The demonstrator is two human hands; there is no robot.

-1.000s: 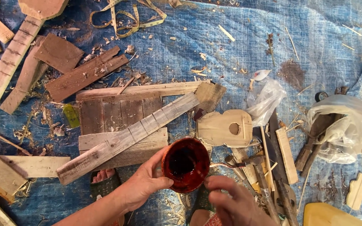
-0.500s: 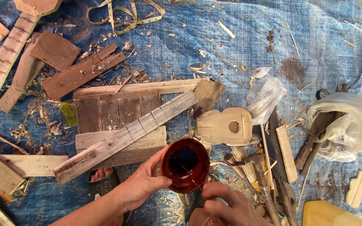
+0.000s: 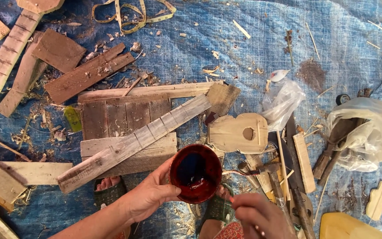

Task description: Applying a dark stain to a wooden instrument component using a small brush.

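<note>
Two hands are at work near the bottom edge of the blue tarp, seen from the head camera. The left hand is wrapped around the rim of a small dark-red bowl, thumb on the near side, and the bowl with its glossy dark liquid sits where it did a second ago, just in front of the long fretted neck lying across the wooden boards. What has changed is the right hand: it has drawn down and to the right, away from the bowl, and is now closed in a loose fist near the lower edge; I cannot tell what, if anything, it pinches. A little guitar-shaped body lies just right of the bowl, untouched. Feet in sandals show under the arms.
</note>
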